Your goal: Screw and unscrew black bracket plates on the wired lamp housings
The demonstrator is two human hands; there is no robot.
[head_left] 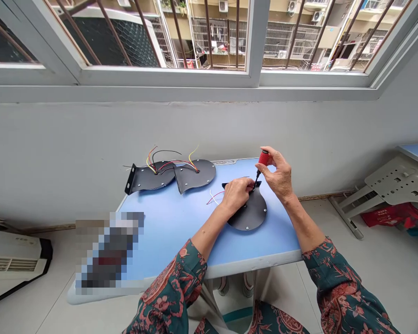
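Note:
A red-handled screwdriver point(264, 158) stands almost upright in my right hand point(279, 174), gripped by its handle. Its dark shaft points down to the far edge of a black round metal plate point(252, 214) with small screws around its rim. My left hand point(237, 195) rests on that plate, its fingers pinched together near the screwdriver's tip; whatever they hold is too small to make out. Red and white wires point(214, 198) come out beside my left hand. At the table's back left lie two similar black plates, one with a slotted flange point(139, 180) and one overlapping it point(198, 176), both with coloured wires.
The blue table point(167, 236) stands against a grey wall under a barred window. A blurred-out dark object point(113, 253) lies at its left front. Another table point(397, 178) is at the far right, and a white appliance point(14, 264) stands on the floor at left.

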